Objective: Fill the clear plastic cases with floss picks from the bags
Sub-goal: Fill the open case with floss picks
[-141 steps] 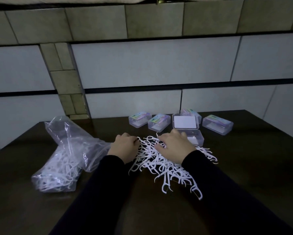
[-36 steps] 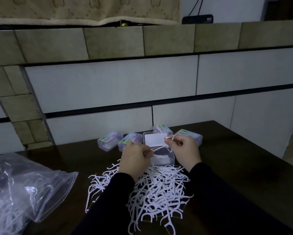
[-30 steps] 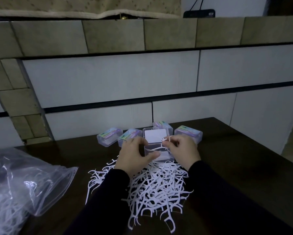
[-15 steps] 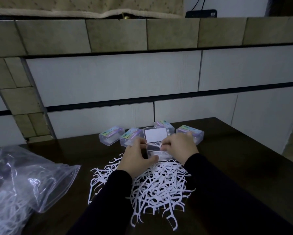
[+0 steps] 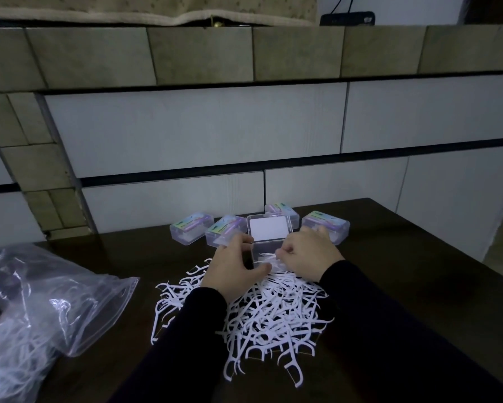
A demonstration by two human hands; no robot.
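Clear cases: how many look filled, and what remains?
Done: four closed cases at the back appear filled. In hand: the left hand steadies the open case while the right hand lowers floss picks in. Left: the loose pile and the bag still holding picks.

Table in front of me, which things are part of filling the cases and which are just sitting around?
In the job:
open clear case, held by left hand
floss picks pinched by right hand
loose pick pile
plastic bag
four closed cases

Just lying about:
black device on the ledge
beige cloth
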